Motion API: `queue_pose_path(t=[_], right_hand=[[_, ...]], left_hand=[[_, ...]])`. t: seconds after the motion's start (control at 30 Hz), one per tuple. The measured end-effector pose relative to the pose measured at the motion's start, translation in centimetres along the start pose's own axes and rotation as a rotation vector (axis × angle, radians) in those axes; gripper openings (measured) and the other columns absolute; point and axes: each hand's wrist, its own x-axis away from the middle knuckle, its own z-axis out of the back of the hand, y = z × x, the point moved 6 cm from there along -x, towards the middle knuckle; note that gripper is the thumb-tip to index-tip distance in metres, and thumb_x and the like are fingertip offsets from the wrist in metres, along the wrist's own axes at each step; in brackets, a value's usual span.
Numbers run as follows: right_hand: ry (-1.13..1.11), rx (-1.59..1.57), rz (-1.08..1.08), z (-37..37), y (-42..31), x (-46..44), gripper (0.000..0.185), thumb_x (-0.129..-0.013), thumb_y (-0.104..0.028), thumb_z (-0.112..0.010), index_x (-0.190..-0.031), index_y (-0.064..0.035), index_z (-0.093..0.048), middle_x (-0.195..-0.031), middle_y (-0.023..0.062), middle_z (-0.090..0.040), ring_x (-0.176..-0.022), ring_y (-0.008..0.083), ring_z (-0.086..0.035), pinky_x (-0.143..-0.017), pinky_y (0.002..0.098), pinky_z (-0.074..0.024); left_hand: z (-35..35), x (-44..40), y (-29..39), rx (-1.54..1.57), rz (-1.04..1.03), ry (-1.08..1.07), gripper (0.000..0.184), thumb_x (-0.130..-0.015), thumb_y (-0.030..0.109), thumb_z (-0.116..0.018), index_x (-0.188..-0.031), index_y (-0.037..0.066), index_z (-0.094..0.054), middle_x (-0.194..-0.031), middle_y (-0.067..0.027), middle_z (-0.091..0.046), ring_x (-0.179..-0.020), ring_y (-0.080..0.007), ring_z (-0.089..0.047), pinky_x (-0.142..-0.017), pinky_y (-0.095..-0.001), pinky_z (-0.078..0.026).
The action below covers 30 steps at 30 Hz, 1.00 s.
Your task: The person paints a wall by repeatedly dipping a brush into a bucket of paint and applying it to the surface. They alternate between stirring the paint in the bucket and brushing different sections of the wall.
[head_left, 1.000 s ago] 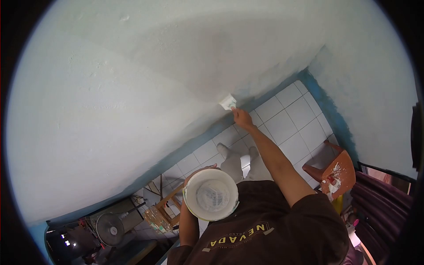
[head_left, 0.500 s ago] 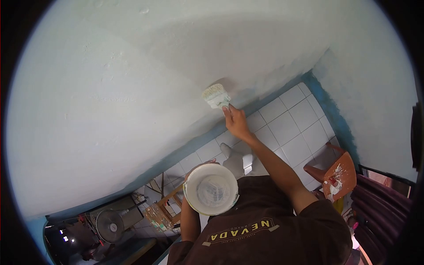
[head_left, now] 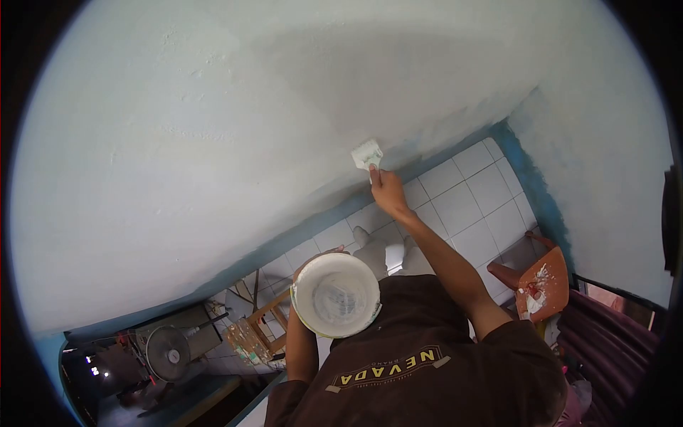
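Observation:
My right hand (head_left: 389, 192) is closed round the handle of a wide paintbrush (head_left: 368, 152) with white, paint-coated bristles. The brush head is against the pale wall (head_left: 235, 142), a little above its blue lower band. In front of my body, my left hand (head_left: 336, 250) holds a white bucket (head_left: 304, 313) from the far side and below. Most of that hand is hidden behind it; only some fingers show past the rim. Inside the bucket, the bottom looks smeared with whitish paint.
White floor tiles (head_left: 466, 196) run along the wall. An orange plastic chair (head_left: 555, 277) with white splatters stands at the right, near a dark purple curtain (head_left: 601, 334). At the lower left are a paint-spotted wooden stool (head_left: 252, 341) and a fan (head_left: 168, 354).
My right hand has moved the brush slightly right and down along the wall, and the bristles are now turned differently. The bucket stays in my left hand, and the camera view has shifted a little.

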Motion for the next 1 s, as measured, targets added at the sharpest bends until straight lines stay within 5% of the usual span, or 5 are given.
queue_pose_path(t=[0.2, 0.47, 0.7, 0.77, 1.0], right_hand=[[0.225, -0.149, 0.475, -0.8, -0.9, -1.2, 0.041, -0.107, -0.032, -0.048, -0.089, 0.0023, -0.061, -0.063, 0.0209, -0.054, -0.056, 0.0417, -0.054, -0.059, 0.0474, -0.0430], [0.042, 0.167, -0.370, -5.4, 22.5, -9.5, 0.050, -0.106, -0.038, -0.047, -0.104, 0.0064, -0.068, -0.105, 0.0307, -0.068, -0.101, 0.0468, -0.066, -0.083, 0.0524, -0.0518], [-0.010, 0.054, -0.150, 0.8, 0.6, -2.1, 0.053, -0.106, -0.039, -0.048, -0.093, 0.0091, -0.066, -0.076, 0.0304, -0.066, -0.077, 0.0434, -0.069, -0.073, 0.0519, -0.0503], [0.101, -0.020, 0.148, 1.6, -2.3, 0.3, 0.052, -0.108, -0.038, -0.045, -0.085, 0.0055, -0.062, -0.059, 0.0181, -0.053, -0.055, 0.0288, -0.049, -0.057, 0.0470, -0.0396], [0.111, 0.150, 0.211, -3.2, 10.5, -6.5, 0.052, -0.107, -0.044, -0.043, -0.101, 0.0013, -0.068, -0.081, 0.0271, -0.067, -0.083, 0.0404, -0.070, -0.073, 0.0504, -0.0508]], left_hand=[[-4.7, 1.9, -0.1, 0.005, 0.123, -0.151, 0.029, -0.092, 0.006, -0.070, -0.121, -0.001, -0.071, -0.104, -0.0119, -0.075, -0.084, -0.0183, -0.073, -0.075, -0.0308, -0.060], [-4.5, 1.6, -0.6, -0.040, 0.091, -0.112, 0.030, -0.093, 0.007, -0.069, -0.122, -0.001, -0.070, -0.106, -0.0120, -0.075, -0.086, -0.0185, -0.072, -0.077, -0.0311, -0.060], [-4.5, 1.4, 0.7, -0.102, 0.103, -0.129, 0.031, -0.094, 0.007, -0.068, -0.123, -0.001, -0.069, -0.108, -0.0121, -0.074, -0.088, -0.0186, -0.072, -0.078, -0.0313, -0.060], [-4.0, 1.8, 0.4, -0.102, 0.109, -0.110, 0.031, -0.094, 0.008, -0.067, -0.124, -0.002, -0.069, -0.108, -0.0121, -0.074, -0.088, -0.0187, -0.072, -0.078, -0.0314, -0.060], [-4.4, 1.3, 0.7, -0.166, 0.036, -0.084, 0.032, -0.095, 0.008, -0.066, -0.125, -0.002, -0.068, -0.110, -0.0122, -0.074, -0.090, -0.0189, -0.072, -0.080, -0.0316, -0.059]])
